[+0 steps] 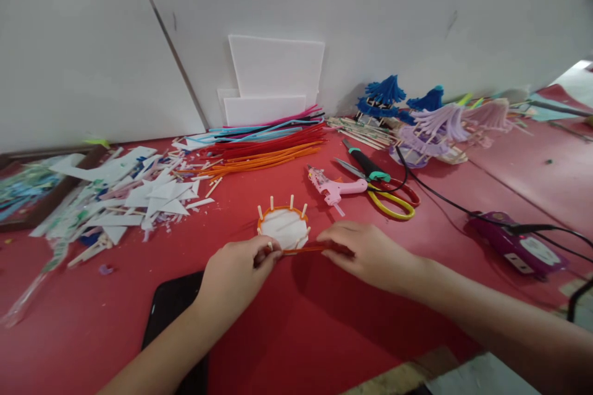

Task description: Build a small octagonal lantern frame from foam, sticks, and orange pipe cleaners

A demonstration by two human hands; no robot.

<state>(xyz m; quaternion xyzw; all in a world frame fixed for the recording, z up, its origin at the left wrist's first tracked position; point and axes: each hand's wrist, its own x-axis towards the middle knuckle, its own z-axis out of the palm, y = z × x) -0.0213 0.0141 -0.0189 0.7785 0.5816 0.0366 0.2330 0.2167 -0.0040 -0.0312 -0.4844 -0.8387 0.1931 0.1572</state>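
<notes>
A round white disc lies on the red table, with several short wooden pegs standing around its edge. An orange pipe cleaner runs around the pegs and stretches off to the right from the near side. My left hand pinches the near left edge of the disc, at a peg and the pipe cleaner. The thumb and fingers of my right hand are closed on the pipe cleaner's free length, to the right of the disc. Part of that length is hidden inside the right hand.
Behind the disc lie a pink glue gun, scissors and green-black pliers. Orange and red pipe cleaners are farther back. White scraps cover the left. A black phone lies under my left forearm; a purple power strip is right.
</notes>
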